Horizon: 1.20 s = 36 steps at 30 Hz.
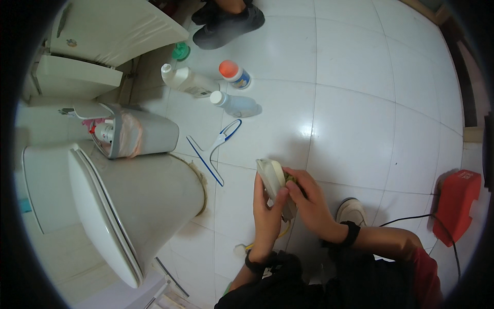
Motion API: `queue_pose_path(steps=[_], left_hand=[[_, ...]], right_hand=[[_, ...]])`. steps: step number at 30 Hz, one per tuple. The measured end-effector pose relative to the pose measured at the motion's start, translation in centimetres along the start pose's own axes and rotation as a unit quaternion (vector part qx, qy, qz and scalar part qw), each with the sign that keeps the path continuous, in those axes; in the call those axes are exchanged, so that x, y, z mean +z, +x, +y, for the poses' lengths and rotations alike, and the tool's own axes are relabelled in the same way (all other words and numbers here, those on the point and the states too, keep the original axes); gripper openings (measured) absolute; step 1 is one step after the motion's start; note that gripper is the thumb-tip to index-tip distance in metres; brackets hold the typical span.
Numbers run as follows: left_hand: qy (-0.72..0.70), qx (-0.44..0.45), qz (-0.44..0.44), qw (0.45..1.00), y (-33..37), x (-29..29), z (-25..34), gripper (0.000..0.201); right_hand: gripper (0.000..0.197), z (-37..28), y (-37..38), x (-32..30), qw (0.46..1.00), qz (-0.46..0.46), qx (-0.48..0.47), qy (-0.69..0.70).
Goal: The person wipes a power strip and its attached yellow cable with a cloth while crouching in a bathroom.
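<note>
My left hand [266, 219] is closed round a pale, off-white, rounded block-like object [271, 176], held above the tiled floor; its exact kind does not show. My right hand [310, 201] presses a crumpled greenish-brown wad [289, 178], perhaps a scrubbing pad or cloth, against the object's right side. Both thumbs meet near the object's lower part, and the fingers hide much of it. Left of the hands, a blue-and-white squeegee [213, 149] lies on the floor. Beyond it stand a pale blue bottle [237, 105], a white bottle [193, 82] and an orange-capped container [236, 74].
A white toilet [149, 190] fills the left side, with a grey bin [154, 133] beside it. A white cabinet [123, 31] and a green object [180, 51] are farther back. Another person's black shoes [226, 28] stand there. A red box-shaped object [457, 206] and black cable [411, 218] lie right.
</note>
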<state>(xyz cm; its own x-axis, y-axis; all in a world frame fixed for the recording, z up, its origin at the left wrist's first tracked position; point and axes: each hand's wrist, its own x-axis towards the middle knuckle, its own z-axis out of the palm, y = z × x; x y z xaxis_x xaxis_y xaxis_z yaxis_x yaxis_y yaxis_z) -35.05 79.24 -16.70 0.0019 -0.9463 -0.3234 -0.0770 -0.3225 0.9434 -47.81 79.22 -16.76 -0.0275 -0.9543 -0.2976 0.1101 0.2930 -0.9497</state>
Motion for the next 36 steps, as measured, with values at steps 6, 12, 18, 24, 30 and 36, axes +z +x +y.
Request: queue_pose_path(steps=[6,12,18,24,30,36], left_hand=[[-0.189,-0.141,-0.04,0.971,1.1,-1.4,0.7,0.065],[-0.202,-0.06,-0.028,0.977,0.9,-0.4,0.7,0.081],[0.129,0.093,0.053,0.986,2.0,-2.0,3.0,0.101],[0.238,0.145,0.064,0.958,1.6,-2.4,4.0,0.098],[0.212,0.127,0.031,0.969,2.7,-4.4,3.5,0.09],[-0.104,-0.092,-0.035,0.99,4.0,-6.3,7.8,0.064]], right_hand=[[0.043,0.8,-1.8,-1.1,0.986,-0.032,-0.123,-0.111],[0.045,-2.0,0.8,-1.4,0.974,0.006,-0.187,-0.13],[0.044,-0.6,-0.2,-2.4,0.955,-0.036,-0.239,-0.172],[0.046,-5.2,3.6,-1.9,0.942,-0.026,-0.296,-0.16],[0.051,-2.9,2.8,-2.4,0.877,-0.031,-0.386,-0.286],[0.051,-0.3,1.2,-5.1,0.983,-0.109,-0.121,-0.08]])
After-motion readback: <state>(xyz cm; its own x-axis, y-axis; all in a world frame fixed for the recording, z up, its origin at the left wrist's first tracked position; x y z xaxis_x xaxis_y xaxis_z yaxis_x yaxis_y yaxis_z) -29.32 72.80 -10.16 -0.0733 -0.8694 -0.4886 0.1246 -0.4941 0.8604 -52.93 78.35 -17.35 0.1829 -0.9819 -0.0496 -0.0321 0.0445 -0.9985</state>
